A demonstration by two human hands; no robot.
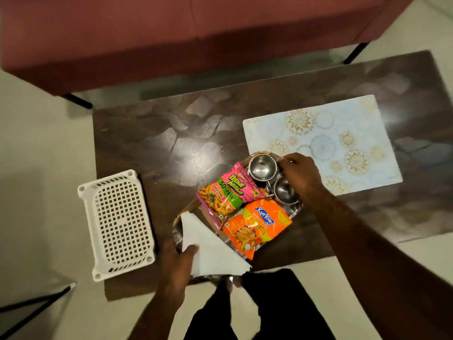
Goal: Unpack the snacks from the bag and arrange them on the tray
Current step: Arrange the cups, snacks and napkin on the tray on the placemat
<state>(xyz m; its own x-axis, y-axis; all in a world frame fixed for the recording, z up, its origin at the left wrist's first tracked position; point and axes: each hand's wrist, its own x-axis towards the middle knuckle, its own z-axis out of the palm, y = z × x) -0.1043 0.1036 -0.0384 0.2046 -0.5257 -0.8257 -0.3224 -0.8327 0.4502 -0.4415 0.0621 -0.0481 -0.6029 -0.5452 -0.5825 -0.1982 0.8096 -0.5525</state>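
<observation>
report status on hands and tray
Left hand and right hand grip opposite ends of tray. Pink packet, orange packet, napkin, steel cups on it. White basket to its left, apart.

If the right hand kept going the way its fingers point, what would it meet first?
Likely the farther steel cup, just beyond the right hand, whose fingers seem curled on the tray rim; depth is unclear.

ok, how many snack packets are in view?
2. The pink packet lies in the middle of the tray. The orange packet lies beside it, nearer the person. The white napkin could hide another.
</observation>
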